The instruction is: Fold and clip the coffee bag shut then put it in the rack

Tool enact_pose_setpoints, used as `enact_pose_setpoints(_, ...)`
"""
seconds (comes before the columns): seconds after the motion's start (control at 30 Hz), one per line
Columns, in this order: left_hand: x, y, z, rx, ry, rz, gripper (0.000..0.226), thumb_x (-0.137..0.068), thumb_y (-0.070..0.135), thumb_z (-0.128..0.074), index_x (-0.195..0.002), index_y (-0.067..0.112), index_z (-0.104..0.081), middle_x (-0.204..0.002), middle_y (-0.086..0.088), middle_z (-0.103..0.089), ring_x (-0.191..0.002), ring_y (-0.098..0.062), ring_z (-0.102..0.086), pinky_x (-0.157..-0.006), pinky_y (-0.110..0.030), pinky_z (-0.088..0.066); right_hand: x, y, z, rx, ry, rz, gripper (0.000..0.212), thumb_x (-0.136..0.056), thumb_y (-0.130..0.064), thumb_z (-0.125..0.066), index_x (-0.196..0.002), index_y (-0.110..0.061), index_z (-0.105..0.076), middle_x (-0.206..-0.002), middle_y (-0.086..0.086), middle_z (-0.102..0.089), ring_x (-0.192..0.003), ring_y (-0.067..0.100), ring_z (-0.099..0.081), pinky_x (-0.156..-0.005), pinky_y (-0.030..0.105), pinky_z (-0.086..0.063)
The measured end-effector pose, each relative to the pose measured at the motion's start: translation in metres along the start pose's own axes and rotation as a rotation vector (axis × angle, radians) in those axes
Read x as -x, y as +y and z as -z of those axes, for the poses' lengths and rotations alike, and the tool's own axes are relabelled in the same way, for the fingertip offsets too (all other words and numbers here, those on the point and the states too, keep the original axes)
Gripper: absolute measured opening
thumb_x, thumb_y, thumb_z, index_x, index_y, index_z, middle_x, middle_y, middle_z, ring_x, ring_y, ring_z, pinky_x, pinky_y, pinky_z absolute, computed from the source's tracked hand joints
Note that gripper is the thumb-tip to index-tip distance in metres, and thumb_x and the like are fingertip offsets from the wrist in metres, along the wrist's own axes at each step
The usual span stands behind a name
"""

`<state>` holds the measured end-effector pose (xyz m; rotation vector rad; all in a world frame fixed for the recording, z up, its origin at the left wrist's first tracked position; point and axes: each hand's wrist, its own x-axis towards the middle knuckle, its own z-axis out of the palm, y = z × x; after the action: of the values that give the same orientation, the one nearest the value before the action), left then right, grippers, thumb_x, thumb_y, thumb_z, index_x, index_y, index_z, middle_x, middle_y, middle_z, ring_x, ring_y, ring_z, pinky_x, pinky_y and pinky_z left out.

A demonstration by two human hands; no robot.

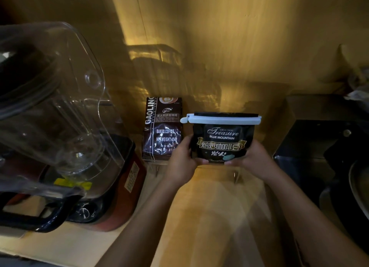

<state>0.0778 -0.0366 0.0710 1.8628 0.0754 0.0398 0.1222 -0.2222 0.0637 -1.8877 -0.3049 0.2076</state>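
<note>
Both forearms reach forward from the bottom edge, the left hand [180,163] and right hand [254,159] each closed on a lower corner of the black coffee bag [220,143], thumbs on its front face. Held upright above the wooden counter [209,216], the bag has its top folded over and pinned under a white clip [221,119] that spans its full width. Folding and clipping therefore appear complete; the step in hand is placement. Behind and just left of the bag stands a brown coffee bag [162,127] in what looks like a clear rack [157,163], though the rack's edges are faint in the dim light. The next move likely calls for lowering the clipped bag into the free space beside the brown one. At left, a blender jug [52,99] looks empty.
</note>
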Motion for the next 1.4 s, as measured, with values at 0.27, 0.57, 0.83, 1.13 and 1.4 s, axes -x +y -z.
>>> enact_pose_setpoints(0.27,-0.015,-0.005,-0.025,-0.071,0.147,-0.040,0.075,-0.066,-0.003,-0.074,-0.120,0.023,-0.028,-0.125,-0.006,-0.051,-0.116,-0.018,-0.047,-0.097,-0.037,-0.041,-0.010,0.025,-0.013,0.200,0.161,0.013,0.077,-0.059,-0.001,-0.081,-0.120,-0.020,-0.039,-0.091,-0.028,-0.046,-0.080,-0.007,-0.047,-0.064,-0.001,-0.036)
enact_pose_setpoints(0.57,-0.049,-0.001,-0.035,-0.088,0.232,-0.055,0.064,-0.066,-0.008,-0.072,-0.108,0.012,-0.028,-0.123,-0.016,-0.042,-0.113,-0.024,-0.044,-0.097,-0.042,-0.042,-0.040,0.033,-0.024,0.311,0.284,0.020,0.077,-0.065,0.005,-0.074,-0.123,-0.018,-0.029,-0.119,0.008,-0.054,-0.101,0.018,-0.050,-0.075,0.031,-0.039)
enact_pose_setpoints(0.83,-0.096,0.003,-0.042,-0.087,0.282,-0.052,0.064,-0.068,-0.010,-0.064,-0.115,0.005,-0.025,-0.124,-0.020,-0.042,-0.115,-0.029,-0.043,-0.094,-0.039,-0.041,-0.077,0.028,-0.024,0.369,0.368,-0.046,0.072,-0.075,-0.005,-0.068,-0.129,-0.017,-0.022,-0.121,0.018,-0.057,-0.098,0.041,-0.059,-0.072,0.038,-0.046)
enact_pose_setpoints(1.13,-0.131,0.005,-0.039,-0.041,0.270,0.004,0.058,-0.068,-0.010,-0.062,-0.108,0.015,-0.028,-0.121,-0.017,-0.048,-0.115,-0.029,-0.048,-0.096,-0.051,-0.044,-0.100,0.023,-0.022,0.475,0.340,-0.126,0.061,-0.082,-0.012,-0.062,-0.127,-0.010,-0.020,-0.122,0.022,-0.055,-0.095,0.043,-0.058,-0.073,0.044,-0.048)
enact_pose_setpoints(1.4,-0.117,0.008,-0.041,-0.032,0.339,0.045,0.070,-0.074,-0.004,-0.064,-0.128,0.009,-0.021,-0.133,-0.017,-0.045,-0.120,-0.030,-0.046,-0.095,-0.031,-0.040,-0.096,0.018,-0.023,0.552,0.305,-0.224,0.050,-0.081,-0.016,-0.061,-0.119,-0.011,-0.030,-0.116,0.018,-0.055,-0.094,0.038,-0.058,-0.072,0.040,-0.047)
